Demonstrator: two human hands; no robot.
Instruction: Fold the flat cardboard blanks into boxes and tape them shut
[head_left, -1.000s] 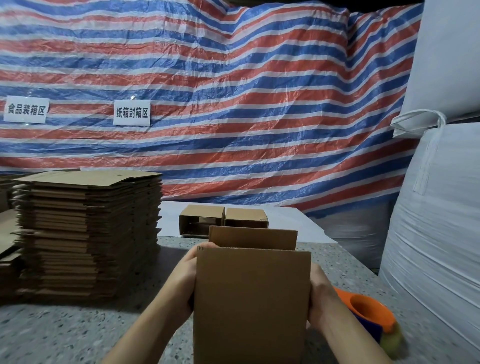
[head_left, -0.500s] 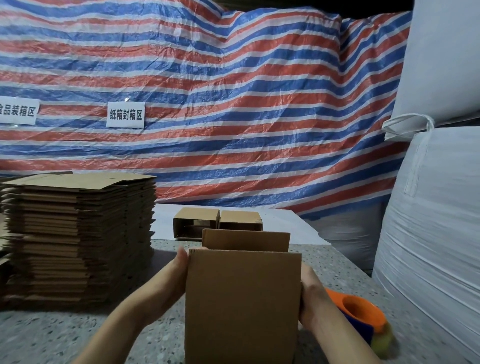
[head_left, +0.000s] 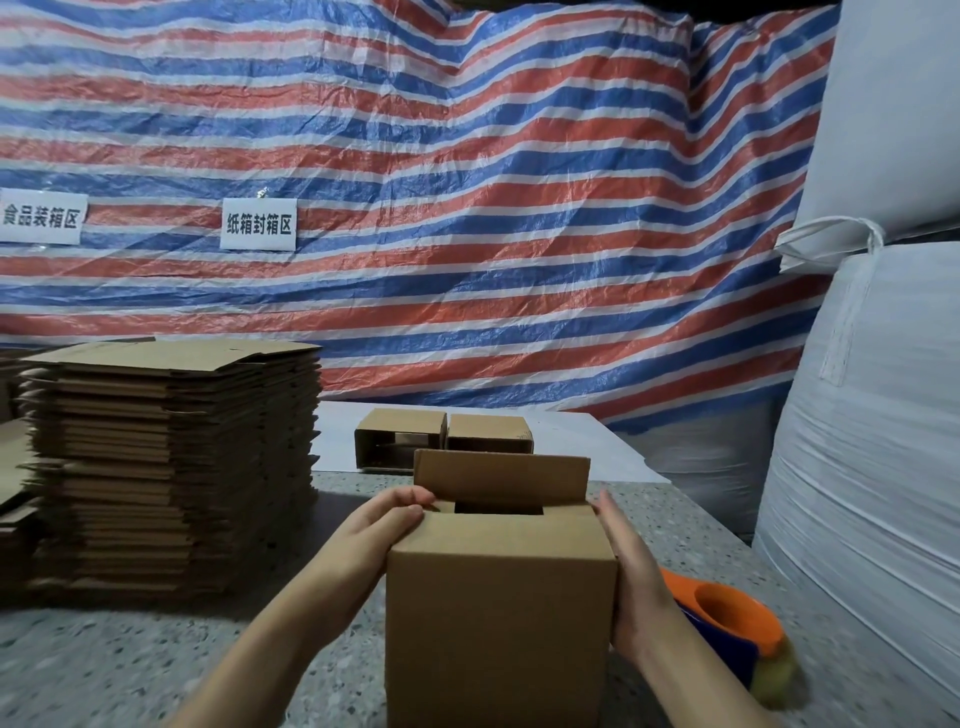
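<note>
Head view: a person holds a half-folded cardboard box (head_left: 498, 613) upright on the speckled tabletop (head_left: 130, 660), one hand on each side.

Behind hangs a striped tarp (head_left: 415, 130) with two paper signs; white bulk sacks (head_left: 872, 441) fill the right. A tall stack of flat blanks (head_left: 171, 467) stands at left, well apart from two folded boxes (head_left: 441, 436) farther back. Left hand (head_left: 374, 540) curls its fingers (head_left: 405, 501) over the box's top left edge; right hand (head_left: 636, 587) lies flat, fingers together, against its right side. An orange tape dispenser (head_left: 727, 618) sits just beside the right wrist.
</note>
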